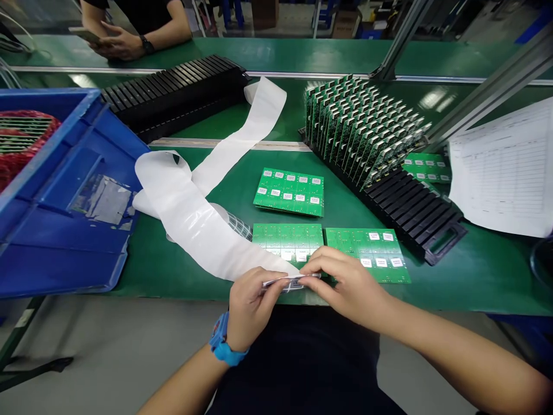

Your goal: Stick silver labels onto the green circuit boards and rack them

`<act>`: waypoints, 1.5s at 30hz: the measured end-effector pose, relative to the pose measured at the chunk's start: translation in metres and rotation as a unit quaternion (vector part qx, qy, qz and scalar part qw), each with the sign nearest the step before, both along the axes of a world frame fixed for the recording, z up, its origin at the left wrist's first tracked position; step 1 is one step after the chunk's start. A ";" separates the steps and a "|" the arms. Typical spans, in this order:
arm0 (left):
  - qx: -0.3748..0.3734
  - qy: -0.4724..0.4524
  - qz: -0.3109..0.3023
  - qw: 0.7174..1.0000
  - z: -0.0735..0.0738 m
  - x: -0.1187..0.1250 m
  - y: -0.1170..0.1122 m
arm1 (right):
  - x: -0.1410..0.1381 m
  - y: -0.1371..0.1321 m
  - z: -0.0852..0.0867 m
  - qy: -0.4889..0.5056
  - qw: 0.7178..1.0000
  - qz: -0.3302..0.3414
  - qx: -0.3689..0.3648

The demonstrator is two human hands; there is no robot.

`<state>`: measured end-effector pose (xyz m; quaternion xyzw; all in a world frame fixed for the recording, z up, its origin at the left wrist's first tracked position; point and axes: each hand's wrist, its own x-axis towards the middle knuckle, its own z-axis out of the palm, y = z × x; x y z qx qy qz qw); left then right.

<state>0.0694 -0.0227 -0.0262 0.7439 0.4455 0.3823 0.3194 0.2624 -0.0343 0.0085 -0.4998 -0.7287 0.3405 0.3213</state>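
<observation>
- Ten labels [291,178] on rear board [294,187]; seemingly done;
- left board [287,237], right board [378,249] only part-labelled; blanks remain;
- left hand [249,305], right hand [348,282]: fingers pinching white strip [203,233]

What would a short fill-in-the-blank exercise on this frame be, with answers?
The long strip held by the left hand and right hand is mainly ____ in color.
The watch on the left wrist is colored ____.
The rack holding upright circuit boards is colored ____.
The blue bin stands at the picture's ____ edge.

Answers: white; blue; black; left.
</observation>
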 end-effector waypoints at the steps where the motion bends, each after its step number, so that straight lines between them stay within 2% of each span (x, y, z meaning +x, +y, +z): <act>1: 0.010 0.006 0.008 1.000 0.000 0.000 0.000 | -0.001 -0.002 -0.002 -0.006 1.000 -0.007 0.022; 5: 0.036 0.026 0.023 0.999 -0.001 0.001 0.000 | -0.003 -0.008 -0.006 -0.023 0.995 -0.009 0.093; 10: 0.037 0.034 -0.007 0.999 0.001 0.001 0.000 | 0.001 -0.009 -0.005 -0.014 0.994 -0.016 0.105; 12: 0.023 0.031 -0.003 0.999 0.003 0.002 -0.002 | 0.004 -0.010 -0.006 -0.038 0.986 -0.005 0.159; 15: -0.005 0.032 0.034 0.999 0.006 0.005 -0.004 | 0.009 -0.012 -0.009 -0.086 0.959 0.046 0.267; 17: -0.023 0.031 0.050 0.998 0.007 0.006 -0.005 | 0.011 -0.014 -0.010 -0.085 0.951 0.071 0.289; 20: -0.036 0.027 0.054 0.998 0.008 0.005 -0.005 | 0.014 -0.014 -0.008 -0.024 0.965 0.069 0.254; 23: -0.025 0.026 0.035 0.999 0.006 0.003 -0.004 | 0.014 -0.011 -0.005 0.040 0.989 0.000 0.140; 26: 0.005 0.028 0.017 0.999 0.004 0.003 -0.004 | 0.014 -0.007 -0.005 0.062 0.996 -0.048 0.046; 28: 0.032 0.033 0.012 0.999 0.003 0.003 -0.004 | 0.014 -0.005 -0.009 0.061 0.995 -0.048 0.057; 34: 0.076 0.049 0.033 0.995 0.000 0.004 -0.004 | 0.011 -0.014 -0.025 0.003 0.978 -0.008 0.208; 36: 0.079 0.048 0.049 0.994 -0.001 0.003 -0.004 | 0.012 -0.017 -0.024 0.015 0.975 0.011 0.222; 38: 0.077 0.047 0.068 0.994 -0.001 0.002 -0.003 | 0.019 -0.015 -0.019 0.047 0.978 0.010 0.205; 40: 0.070 0.044 0.091 0.992 0.000 0.000 -0.002 | 0.038 -0.006 -0.012 0.063 0.986 -0.041 0.146; 42: 0.055 0.040 0.109 0.992 0.000 -0.002 -0.002 | 0.066 0.007 -0.007 0.029 0.991 -0.123 0.053; 45: 0.023 0.030 0.117 0.992 0.001 -0.004 -0.002 | 0.107 0.027 -0.008 -0.081 0.982 -0.139 -0.095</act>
